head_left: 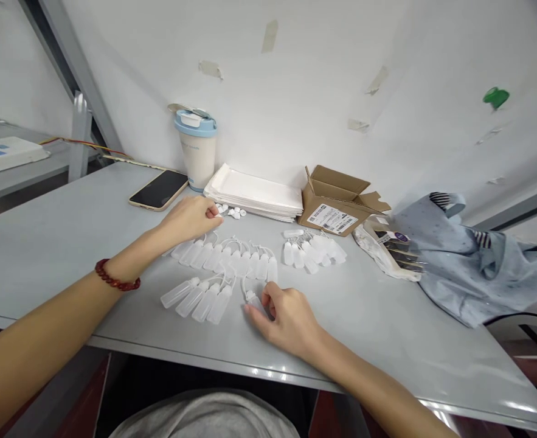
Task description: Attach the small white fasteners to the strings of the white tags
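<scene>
My left hand point(190, 217), a beaded bracelet on its wrist, reaches to a little pile of white caps point(236, 213); its fingertips are pinched, and what they hold is too small to make out. Near the table's front, my right hand point(286, 316) has thumb and fingers around a small translucent bottle point(254, 300) with a looped string. A row of several such bottles point(227, 258) lies between the hands. In front of that row is a smaller group of bottles point(199, 299). More bottles point(314, 248) are heaped to the right.
Along the back stand a phone point(159, 189), a lidded cup point(197, 152), a stack of white envelopes point(256, 193) and an open cardboard box point(336, 204). A plastic packet point(393, 249) and a blue cloth point(478, 261) lie at the right. The grey table point(387, 340) ends near my body.
</scene>
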The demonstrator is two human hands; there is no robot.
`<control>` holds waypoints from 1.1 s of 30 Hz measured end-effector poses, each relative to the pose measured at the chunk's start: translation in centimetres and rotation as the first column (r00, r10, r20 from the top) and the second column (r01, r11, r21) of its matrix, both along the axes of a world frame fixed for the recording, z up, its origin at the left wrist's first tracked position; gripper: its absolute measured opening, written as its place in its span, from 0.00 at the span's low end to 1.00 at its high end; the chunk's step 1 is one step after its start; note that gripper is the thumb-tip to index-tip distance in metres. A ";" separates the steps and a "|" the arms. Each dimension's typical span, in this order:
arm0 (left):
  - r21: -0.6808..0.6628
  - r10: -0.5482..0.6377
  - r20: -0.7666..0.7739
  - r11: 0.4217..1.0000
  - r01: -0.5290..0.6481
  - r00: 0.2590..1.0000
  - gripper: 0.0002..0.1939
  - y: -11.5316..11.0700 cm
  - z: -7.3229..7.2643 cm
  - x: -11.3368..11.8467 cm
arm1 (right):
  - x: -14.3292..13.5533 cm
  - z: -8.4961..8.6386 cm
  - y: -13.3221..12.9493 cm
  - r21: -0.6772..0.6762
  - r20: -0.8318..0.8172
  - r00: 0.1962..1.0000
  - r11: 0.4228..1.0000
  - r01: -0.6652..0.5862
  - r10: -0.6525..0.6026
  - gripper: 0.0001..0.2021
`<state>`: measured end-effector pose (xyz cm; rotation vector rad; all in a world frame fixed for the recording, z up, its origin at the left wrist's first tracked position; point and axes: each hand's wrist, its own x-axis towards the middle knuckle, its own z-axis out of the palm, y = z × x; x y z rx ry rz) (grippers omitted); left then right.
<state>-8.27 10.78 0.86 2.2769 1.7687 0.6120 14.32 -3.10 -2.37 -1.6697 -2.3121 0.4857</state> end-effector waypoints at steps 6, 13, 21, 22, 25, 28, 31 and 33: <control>-0.040 -0.042 0.181 0.998 0.050 0.983 0.12 -1.0 0.6 0.8 | 0.2 -0.3 0.0 0.051 0.028 0.999 0.998 -0.041 0.040 0.13; -0.275 -0.098 0.571 0.913 0.302 0.815 0.12 -2.4 1.8 1.3 | 1.0 0.0 0.3 0.241 -0.239 0.970 0.970 0.028 0.031 0.11; -0.271 -0.161 0.707 0.838 0.474 0.689 0.10 -3.5 2.2 1.9 | 1.6 0.4 0.7 0.439 -0.356 0.928 0.896 0.067 0.105 0.09; -0.272 -0.165 0.701 0.837 0.475 0.693 0.10 -3.5 2.1 2.0 | 1.7 0.4 0.7 0.456 -0.354 0.928 0.888 0.062 0.117 0.09; -0.280 -0.195 0.692 0.816 0.506 0.696 0.10 -3.8 1.9 2.6 | 1.8 0.3 0.7 0.502 -0.329 0.930 0.865 0.026 0.163 0.06; -0.319 -0.220 0.695 0.759 0.568 0.684 0.12 -4.5 2.0 3.2 | 1.9 0.3 0.7 0.539 -0.308 0.917 0.841 -0.050 0.252 0.05; -0.341 -0.267 0.700 0.689 0.639 0.662 0.11 -5.4 2.3 3.7 | 1.9 0.3 0.8 0.470 -0.345 0.887 0.874 -0.121 0.308 0.07; -0.332 -0.305 0.709 0.651 0.683 0.636 0.11 -5.8 2.4 3.9 | 1.9 0.5 0.8 0.356 -0.418 0.858 0.923 -0.147 0.298 0.09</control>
